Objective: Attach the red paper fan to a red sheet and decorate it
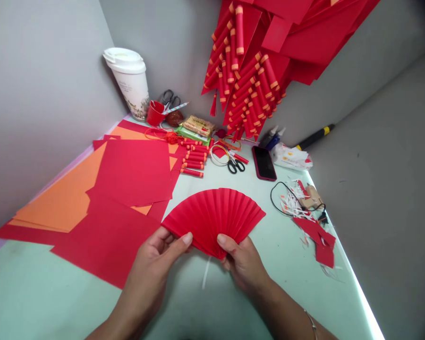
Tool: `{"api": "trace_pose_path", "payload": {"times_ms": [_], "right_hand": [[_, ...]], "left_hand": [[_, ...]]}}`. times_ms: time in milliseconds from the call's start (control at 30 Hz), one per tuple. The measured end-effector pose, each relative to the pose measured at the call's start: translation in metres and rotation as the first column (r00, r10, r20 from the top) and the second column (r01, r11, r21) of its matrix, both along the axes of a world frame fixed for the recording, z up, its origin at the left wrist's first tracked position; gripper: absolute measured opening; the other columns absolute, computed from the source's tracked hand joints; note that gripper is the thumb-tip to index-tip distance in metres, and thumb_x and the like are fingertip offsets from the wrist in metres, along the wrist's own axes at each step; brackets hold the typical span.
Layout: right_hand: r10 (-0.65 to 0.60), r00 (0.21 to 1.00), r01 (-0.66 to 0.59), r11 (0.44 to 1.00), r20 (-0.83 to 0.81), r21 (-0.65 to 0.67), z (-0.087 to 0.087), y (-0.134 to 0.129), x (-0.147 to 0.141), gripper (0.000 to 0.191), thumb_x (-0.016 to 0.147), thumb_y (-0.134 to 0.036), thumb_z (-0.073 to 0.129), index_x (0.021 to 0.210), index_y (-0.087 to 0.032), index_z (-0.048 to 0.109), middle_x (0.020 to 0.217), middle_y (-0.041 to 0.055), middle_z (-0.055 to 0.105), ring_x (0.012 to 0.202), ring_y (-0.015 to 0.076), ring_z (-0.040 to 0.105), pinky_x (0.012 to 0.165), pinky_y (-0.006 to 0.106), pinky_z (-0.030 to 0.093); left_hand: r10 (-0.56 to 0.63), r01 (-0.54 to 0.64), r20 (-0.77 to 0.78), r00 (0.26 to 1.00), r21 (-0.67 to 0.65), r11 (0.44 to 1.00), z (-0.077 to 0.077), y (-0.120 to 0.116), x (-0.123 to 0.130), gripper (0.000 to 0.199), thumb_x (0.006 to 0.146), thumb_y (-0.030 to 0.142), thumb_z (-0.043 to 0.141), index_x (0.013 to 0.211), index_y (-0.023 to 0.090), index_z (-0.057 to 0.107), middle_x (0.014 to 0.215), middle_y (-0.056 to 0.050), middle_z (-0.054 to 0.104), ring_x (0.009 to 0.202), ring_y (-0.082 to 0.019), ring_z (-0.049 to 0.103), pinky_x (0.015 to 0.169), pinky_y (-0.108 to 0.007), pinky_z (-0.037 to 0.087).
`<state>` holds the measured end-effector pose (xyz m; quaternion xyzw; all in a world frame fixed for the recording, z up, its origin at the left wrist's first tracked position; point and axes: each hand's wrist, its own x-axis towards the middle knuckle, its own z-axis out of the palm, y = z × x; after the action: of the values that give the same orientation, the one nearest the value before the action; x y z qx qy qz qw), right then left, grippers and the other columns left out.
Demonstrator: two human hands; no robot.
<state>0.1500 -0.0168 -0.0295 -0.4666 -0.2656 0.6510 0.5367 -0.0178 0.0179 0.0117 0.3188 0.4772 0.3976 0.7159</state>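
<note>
A red pleated paper fan is spread into a wide arc above the table, its narrow gathered end toward me. My left hand pinches the fan's left edge, thumb on top and fingers underneath. Near the gathered base, my right hand grips the folds with its thumb across the front. Both hands are closed on the paper, and the fingers behind it are partly hidden. Below the fan a thin white strip shows against the pale green tabletop.
Red sheets and orange sheets overlap at left. Behind lie small red paper rolls, black-handled scissors and a phone. Paper scraps and a cord lie right. A white-lidded cup stands at back; red firecracker decorations hang above.
</note>
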Motion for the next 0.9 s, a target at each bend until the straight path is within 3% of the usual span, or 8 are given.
{"api": "trace_pose_path", "payload": {"times_ms": [167, 333, 433, 533, 600, 667, 767, 900], "right_hand": [[-0.036, 0.999, 0.036, 0.999, -0.001, -0.029, -0.002, 0.000, 0.001, 0.033, 0.082, -0.040, 0.072, 0.066, -0.017, 0.054, 0.052, -0.0046, 0.046, 0.045, 0.0069, 0.037, 0.042, 0.021, 0.025], [0.039, 0.996, -0.031, 0.995, 0.086, -0.094, 0.003, 0.000, 0.005, 0.031, 0.080, -0.043, 0.074, 0.072, -0.018, 0.057, 0.054, -0.0041, 0.049, 0.045, 0.0085, 0.041, 0.041, 0.022, 0.028], [0.108, 0.985, -0.096, 0.990, 0.131, -0.100, 0.007, -0.001, 0.005, 0.031, 0.079, -0.044, 0.075, 0.075, -0.018, 0.058, 0.054, -0.0042, 0.050, 0.046, 0.0091, 0.043, 0.042, 0.021, 0.031], [0.125, 0.980, -0.115, 0.991, 0.153, -0.073, 0.009, -0.002, 0.005, 0.031, 0.080, -0.043, 0.075, 0.071, -0.019, 0.058, 0.052, -0.0044, 0.048, 0.046, 0.0088, 0.043, 0.042, 0.021, 0.034], [0.079, 0.987, -0.074, 0.996, 0.142, -0.040, 0.010, -0.002, 0.004, 0.026, 0.079, -0.041, 0.077, 0.079, -0.019, 0.064, 0.060, -0.0025, 0.056, 0.053, 0.0105, 0.051, 0.050, 0.022, 0.044], [0.019, 0.994, -0.017, 1.000, 0.106, -0.021, 0.011, -0.002, 0.003, 0.029, 0.078, -0.038, 0.078, 0.099, -0.021, 0.068, 0.082, 0.0016, 0.067, 0.072, 0.0148, 0.063, 0.068, 0.027, 0.054], [-0.017, 0.996, 0.019, 1.000, 0.086, -0.020, 0.012, -0.001, 0.001, 0.042, 0.078, -0.037, 0.077, 0.116, -0.022, 0.066, 0.108, 0.0057, 0.069, 0.096, 0.0206, 0.066, 0.085, 0.034, 0.055], [-0.043, 0.991, 0.041, 0.999, 0.125, 0.021, 0.012, 0.000, 0.000, 0.042, 0.077, -0.039, 0.078, 0.113, -0.021, 0.066, 0.102, 0.0054, 0.070, 0.094, 0.0212, 0.067, 0.083, 0.034, 0.056]], "left_hand": [[-0.006, 0.008, 0.028, 1.000, -0.057, 0.998, -0.005, 0.001, -0.002, 0.049, 0.077, 0.037, 0.077, 0.122, 0.025, 0.063, 0.116, -0.005, 0.072, 0.107, -0.024, 0.066, 0.091, -0.031, 0.053], [-0.010, 0.021, 0.066, 0.998, -0.164, 0.986, -0.008, 0.004, 0.000, 0.047, 0.077, 0.037, 0.077, 0.121, 0.029, 0.064, 0.118, -0.005, 0.072, 0.108, -0.028, 0.067, 0.089, -0.034, 0.055], [-0.048, 0.073, 0.120, 0.992, -0.215, 0.974, -0.006, 0.006, 0.006, 0.045, 0.075, 0.037, 0.077, 0.117, 0.023, 0.068, 0.110, -0.008, 0.074, 0.099, -0.030, 0.069, 0.077, -0.034, 0.057], [-0.030, 0.053, 0.106, 0.994, -0.220, 0.974, -0.005, 0.006, 0.012, 0.049, 0.073, 0.032, 0.080, 0.119, 0.020, 0.068, 0.107, -0.009, 0.074, 0.096, -0.028, 0.070, 0.076, -0.033, 0.058], [-0.008, 0.032, 0.114, 0.993, -0.214, 0.976, -0.006, 0.006, 0.015, 0.053, 0.073, 0.031, 0.079, 0.123, 0.020, 0.065, 0.109, -0.009, 0.074, 0.098, -0.026, 0.069, 0.080, -0.033, 0.058], [-0.004, 0.032, 0.127, 0.992, -0.218, 0.975, -0.006, 0.006, 0.016, 0.053, 0.075, 0.032, 0.079, 0.124, 0.019, 0.065, 0.111, -0.010, 0.073, 0.101, -0.026, 0.068, 0.084, -0.035, 0.057], [0.035, -0.006, 0.134, 0.990, -0.216, 0.976, -0.005, 0.005, 0.018, 0.053, 0.074, 0.031, 0.080, 0.122, 0.018, 0.066, 0.111, -0.010, 0.073, 0.104, -0.027, 0.067, 0.085, -0.036, 0.057], [0.066, -0.034, 0.153, 0.986, -0.202, 0.979, -0.001, 0.002, 0.020, 0.049, 0.075, 0.030, 0.079, 0.121, 0.021, 0.066, 0.111, -0.007, 0.073, 0.107, -0.026, 0.066, 0.086, -0.036, 0.057]]}}
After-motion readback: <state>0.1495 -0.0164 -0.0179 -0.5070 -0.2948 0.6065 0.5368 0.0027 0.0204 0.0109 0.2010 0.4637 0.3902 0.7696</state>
